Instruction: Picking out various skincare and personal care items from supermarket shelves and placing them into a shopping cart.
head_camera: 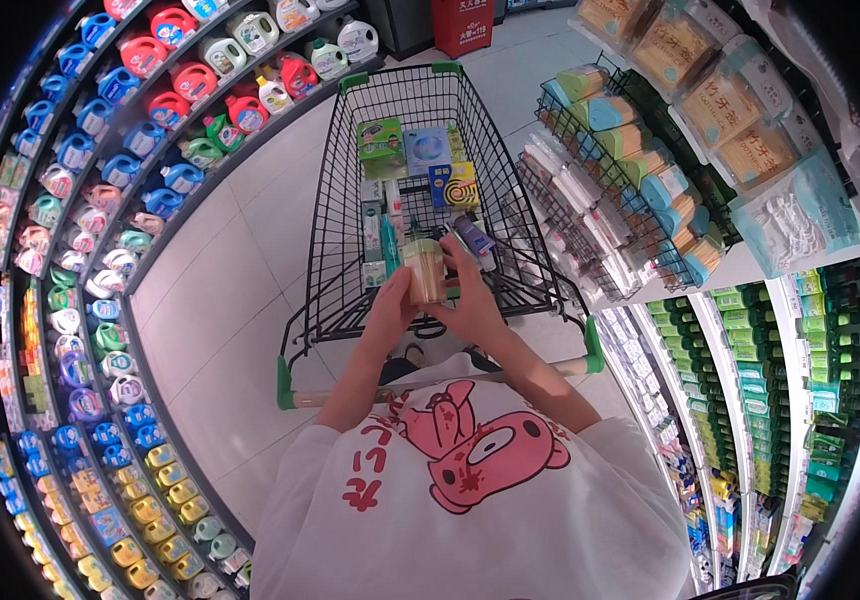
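Observation:
Over the near end of a wire shopping cart (325, 217), both hands hold a clear jar of toothpicks (425, 277) with a pale green lid. My left hand (394, 296) grips its left side, and my right hand (467, 296) holds its right side with the fingers spread around it. Inside the cart lie a green box (380, 148), a light blue box (428, 150), a blue and yellow box with a coil picture (454, 185), a dark purple package (473, 234) and a teal item (389, 244).
Shelves of detergent bottles (164, 202) curve along the left. At the right, a wire basket of toothpick jars (629, 150) stands beside bagged toothpick packs (722, 112), above shelves of green bottles (745, 330). A red box (464, 28) stands beyond the cart. The cart's handle (572, 366) crosses before my body.

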### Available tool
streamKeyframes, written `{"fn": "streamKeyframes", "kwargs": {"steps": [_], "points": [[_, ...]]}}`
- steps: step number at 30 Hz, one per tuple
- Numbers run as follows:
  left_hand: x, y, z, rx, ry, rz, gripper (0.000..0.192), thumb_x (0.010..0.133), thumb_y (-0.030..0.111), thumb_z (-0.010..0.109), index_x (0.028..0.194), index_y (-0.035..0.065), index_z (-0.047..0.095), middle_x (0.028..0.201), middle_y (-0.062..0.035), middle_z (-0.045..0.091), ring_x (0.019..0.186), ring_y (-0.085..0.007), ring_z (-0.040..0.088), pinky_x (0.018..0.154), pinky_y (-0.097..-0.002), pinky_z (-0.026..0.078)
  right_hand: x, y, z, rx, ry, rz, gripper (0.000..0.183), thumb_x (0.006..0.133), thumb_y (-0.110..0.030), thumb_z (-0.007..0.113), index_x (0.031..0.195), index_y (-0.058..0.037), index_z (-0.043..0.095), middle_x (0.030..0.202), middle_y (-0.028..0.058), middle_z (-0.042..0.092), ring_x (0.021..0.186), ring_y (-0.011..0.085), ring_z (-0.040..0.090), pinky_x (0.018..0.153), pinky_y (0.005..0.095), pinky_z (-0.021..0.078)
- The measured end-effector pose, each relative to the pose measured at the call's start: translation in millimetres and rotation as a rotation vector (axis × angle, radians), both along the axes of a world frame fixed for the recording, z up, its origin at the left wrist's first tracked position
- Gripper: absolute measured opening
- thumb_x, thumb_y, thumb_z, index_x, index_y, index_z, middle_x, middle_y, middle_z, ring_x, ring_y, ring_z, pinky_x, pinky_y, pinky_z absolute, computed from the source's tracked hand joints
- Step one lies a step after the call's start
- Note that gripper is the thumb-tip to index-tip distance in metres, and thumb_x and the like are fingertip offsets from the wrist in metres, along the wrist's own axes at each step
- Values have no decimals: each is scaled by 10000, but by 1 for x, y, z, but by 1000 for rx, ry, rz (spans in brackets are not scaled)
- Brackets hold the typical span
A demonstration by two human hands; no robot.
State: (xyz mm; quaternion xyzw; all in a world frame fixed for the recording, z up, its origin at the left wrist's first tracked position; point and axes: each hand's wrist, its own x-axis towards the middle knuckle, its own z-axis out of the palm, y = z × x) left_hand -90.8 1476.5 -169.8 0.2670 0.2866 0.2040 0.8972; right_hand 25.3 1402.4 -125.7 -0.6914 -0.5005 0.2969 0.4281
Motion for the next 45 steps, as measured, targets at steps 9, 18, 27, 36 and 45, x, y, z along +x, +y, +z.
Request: {"fn": "streamKeyframes", "kwargs": {"steps": [9, 18, 27, 36, 45], "points": [[-1, 3, 0, -163, -142, -62, 325, 841, 224, 345, 1096, 24, 364, 983, -65, 467, 893, -141, 473, 747, -261, 389, 1, -1, 2, -24, -1, 33, 820, 568, -122, 669, 1221, -92, 173, 1216, 136, 270, 1059, 290, 360, 766, 307, 425], [4, 1, 6, 142, -4, 60, 335, 829, 151, 391, 1134, 26, 329, 1026, -57, 444, 928, -106, 443, 774, -221, 367, 1, -1, -3, -139, 69, 23, 875, 553, -36, 659, 1247, -105, 131, 1124, 135, 353, 946, 234, 446, 704, 283, 442], [3, 2, 5, 240, 33, 41, 339, 832, 185, 400, 1135, 39, 364, 931, -39, 488, 815, -104, 493, 702, -222, 408, 9, -5, -15, -72, 599, 49, 649, 687, -74, 579, 1216, -61, 202, 1052, 72, 419, 954, 138, 427, 762, 250, 386], [3, 0, 6, -8, 124, -62, 280, 826, 220, 413, 1056, 61, 423, 871, -6, 490, 750, -81, 497, 634, -207, 425, 11, -5, -21, -130, 930, -88, 437, 760, -182, 511, 1121, -20, 326, 987, 71, 461, 883, 116, 452, 738, 227, 374], [7, -1, 4, 235, 202, 46, 270, 796, 180, 472, 1016, 40, 404, 873, -39, 507, 731, -81, 493, 595, -196, 417, 12, -2, -24, -100, 675, -184, 397, 740, -191, 541, 1064, -5, 408, 937, 74, 501, 842, 119, 475, 731, 233, 383]]}}
